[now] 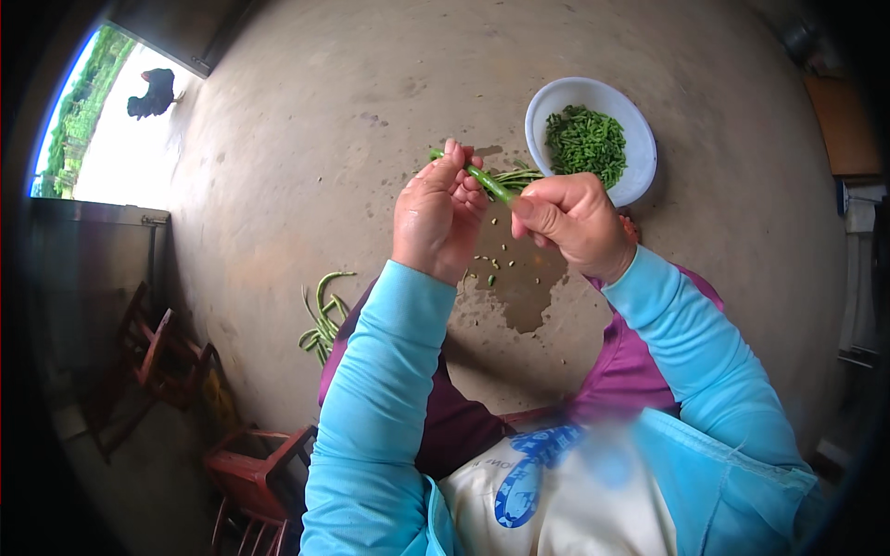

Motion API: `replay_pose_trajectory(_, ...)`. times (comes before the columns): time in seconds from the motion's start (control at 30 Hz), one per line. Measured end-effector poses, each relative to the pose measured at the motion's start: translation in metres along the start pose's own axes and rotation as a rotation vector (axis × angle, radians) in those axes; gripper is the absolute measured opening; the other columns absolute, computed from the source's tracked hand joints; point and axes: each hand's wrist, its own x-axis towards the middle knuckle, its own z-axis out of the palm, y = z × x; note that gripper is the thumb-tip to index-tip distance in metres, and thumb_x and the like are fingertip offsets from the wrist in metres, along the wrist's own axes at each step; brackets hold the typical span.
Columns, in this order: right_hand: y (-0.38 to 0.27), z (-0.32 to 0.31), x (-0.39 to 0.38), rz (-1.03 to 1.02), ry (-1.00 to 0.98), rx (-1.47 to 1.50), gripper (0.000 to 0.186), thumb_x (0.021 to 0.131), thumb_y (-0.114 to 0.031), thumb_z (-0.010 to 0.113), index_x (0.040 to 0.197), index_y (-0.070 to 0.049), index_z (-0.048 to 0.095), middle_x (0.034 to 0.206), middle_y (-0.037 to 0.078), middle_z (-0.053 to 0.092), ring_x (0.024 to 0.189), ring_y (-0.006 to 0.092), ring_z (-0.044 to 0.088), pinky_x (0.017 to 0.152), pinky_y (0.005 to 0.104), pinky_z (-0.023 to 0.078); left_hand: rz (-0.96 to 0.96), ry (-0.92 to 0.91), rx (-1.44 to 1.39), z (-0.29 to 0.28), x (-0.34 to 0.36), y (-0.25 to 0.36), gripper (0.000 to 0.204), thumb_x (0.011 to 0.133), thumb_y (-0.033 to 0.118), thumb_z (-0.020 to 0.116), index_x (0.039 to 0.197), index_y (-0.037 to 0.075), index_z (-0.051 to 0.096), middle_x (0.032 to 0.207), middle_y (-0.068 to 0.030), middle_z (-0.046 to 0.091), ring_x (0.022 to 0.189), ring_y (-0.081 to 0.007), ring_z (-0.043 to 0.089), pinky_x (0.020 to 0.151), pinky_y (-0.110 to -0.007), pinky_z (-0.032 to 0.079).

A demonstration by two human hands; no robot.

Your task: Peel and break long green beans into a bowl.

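Between my two hands stretches a green bean (491, 183), slanting down from left to right. My left hand (431, 215) pinches its upper end with the fingertips, the palm partly turned up. My right hand (573, 221) is closed around the other end, thumb on top. Just beyond the hands, more long beans (521, 174) lie on the floor, partly hidden by my fingers. A white bowl (640, 120) stands at the far right, close to my right hand, holding many short pieces of green bean (586, 139).
A wet patch (521, 296) with scattered bits darkens the concrete floor between my knees. More long beans (322, 326) lie beside my left leg. Red wooden chairs (260, 473) stand at lower left. A black chicken (154, 94) is outside the doorway at upper left.
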Motion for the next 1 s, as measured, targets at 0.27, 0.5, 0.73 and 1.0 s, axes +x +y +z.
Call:
replay_pose_trajectory(0.27, 0.013, -0.015, 0.001, 0.475, 0.004, 0.704, 0.032, 0.082, -0.034, 0.047, 0.070, -0.004, 0.051, 0.057, 0.001, 0.046, 0.042, 0.0064, 0.038, 0.035, 0.0193, 0.028, 0.139, -0.052, 0.095, 0.007, -0.006, 0.010, 0.013, 0.086, 0.015, 0.053, 0.086, 0.002, 0.052, 0.074, -0.0025, 0.053, 0.057, -0.0066, 0.048, 0.050, -0.017, 0.042)
replay_pose_trajectory(0.5, 0.009, -0.005, 0.003, 0.570, -0.083, 0.516, 0.029, 0.082, -0.029, 0.058, 0.066, -0.005, 0.055, 0.057, -0.001, 0.049, 0.045, 0.0045, 0.042, 0.036, 0.0166, 0.030, 0.062, -0.035, 0.203, 0.012, -0.013, 0.001, 0.011, 0.084, 0.014, 0.055, 0.083, 0.003, 0.053, 0.072, -0.0010, 0.053, 0.057, -0.0060, 0.049, 0.051, -0.016, 0.043)
replay_pose_trajectory(0.73, -0.004, 0.003, -0.002, -0.011, 0.196, 0.063, 0.029, 0.082, -0.024, 0.059, 0.064, -0.003, 0.053, 0.052, -0.002, 0.046, 0.047, 0.0028, 0.041, 0.038, 0.0160, 0.029, 0.065, 0.130, 0.024, 0.004, -0.002, 0.004, 0.017, 0.085, 0.017, 0.054, 0.087, 0.001, 0.052, 0.070, -0.0023, 0.052, 0.057, -0.0070, 0.050, 0.051, -0.018, 0.046)
replay_pose_trajectory(1.0, 0.002, -0.013, 0.003, 0.528, 0.196, 0.739, 0.023, 0.083, -0.024, 0.050, 0.077, -0.002, 0.052, 0.059, 0.001, 0.047, 0.043, 0.0059, 0.040, 0.034, 0.0179, 0.027, 0.130, -0.030, 0.186, 0.008, -0.007, 0.000, 0.011, 0.083, 0.014, 0.057, 0.084, 0.004, 0.053, 0.075, -0.0020, 0.055, 0.061, -0.0072, 0.049, 0.053, -0.019, 0.042)
